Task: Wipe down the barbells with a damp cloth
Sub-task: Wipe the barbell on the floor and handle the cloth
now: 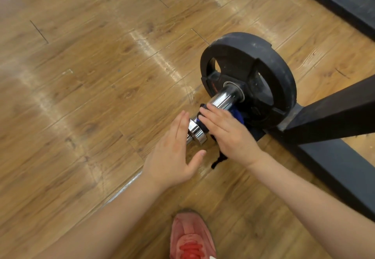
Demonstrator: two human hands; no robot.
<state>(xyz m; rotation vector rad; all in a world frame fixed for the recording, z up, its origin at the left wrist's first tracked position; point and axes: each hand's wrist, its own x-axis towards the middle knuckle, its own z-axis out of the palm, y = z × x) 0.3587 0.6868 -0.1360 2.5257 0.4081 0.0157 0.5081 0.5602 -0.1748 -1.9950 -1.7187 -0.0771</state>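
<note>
Cloth on the chrome barbell sleeve

The right hand (227, 135) presses a dark blue cloth (236, 114) over the polished barbell (223, 97) sleeve, fingers straight, beside a round, matte black rubber plate (269, 66). The left hand (172, 157), fingers released and flat, touches the sleeve's end above the wood-grain floor (91, 76).

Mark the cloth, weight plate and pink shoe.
cloth (237, 114), head view, blue fold under the bar
weight plate (282, 72), head view, outer rim
pink shoe (190, 238), head view, laces
</note>
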